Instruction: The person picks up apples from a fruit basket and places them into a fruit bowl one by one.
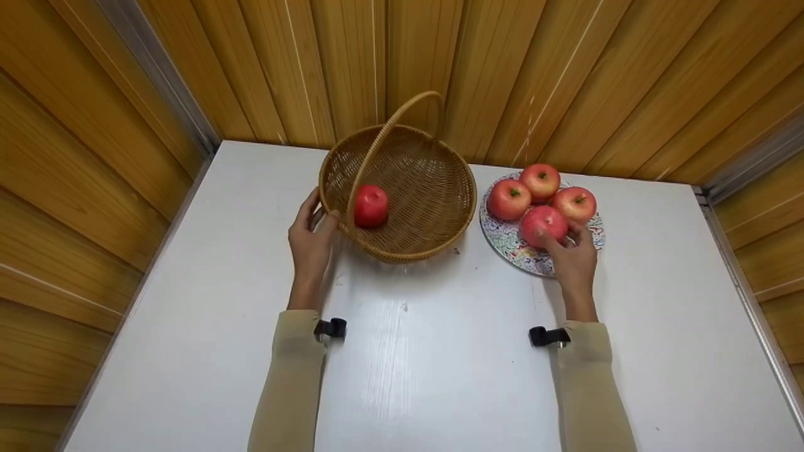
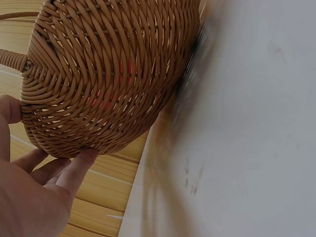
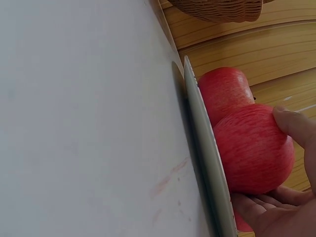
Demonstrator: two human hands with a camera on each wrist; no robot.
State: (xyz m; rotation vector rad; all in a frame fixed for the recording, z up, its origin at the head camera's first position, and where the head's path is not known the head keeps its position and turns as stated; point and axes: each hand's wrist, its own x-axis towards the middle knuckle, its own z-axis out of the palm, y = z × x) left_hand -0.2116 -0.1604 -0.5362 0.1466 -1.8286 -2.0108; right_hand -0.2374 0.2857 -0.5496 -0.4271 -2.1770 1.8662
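The head view has your right hand (image 1: 573, 252) curled partway closed around the nearest apple (image 1: 541, 225), thumb and fingers on its sides, at the patterned plate (image 1: 502, 242); whether the fruit still bears on it is unclear. Three other apples (image 1: 509, 199) crowd close by, so a sideways drag could knock one onto the desk (image 1: 433, 351). The skin looks smooth, so a loose pinch might slip. Your left hand (image 1: 312, 243) grips the wicker basket (image 1: 433, 207) at its left rim, fingers against the outer weave. Press down there and the bowl could tip, rolling the lone apple (image 1: 371, 206) inside. The arched handle (image 1: 384, 130) spans the mouth; a reach across could snag it.
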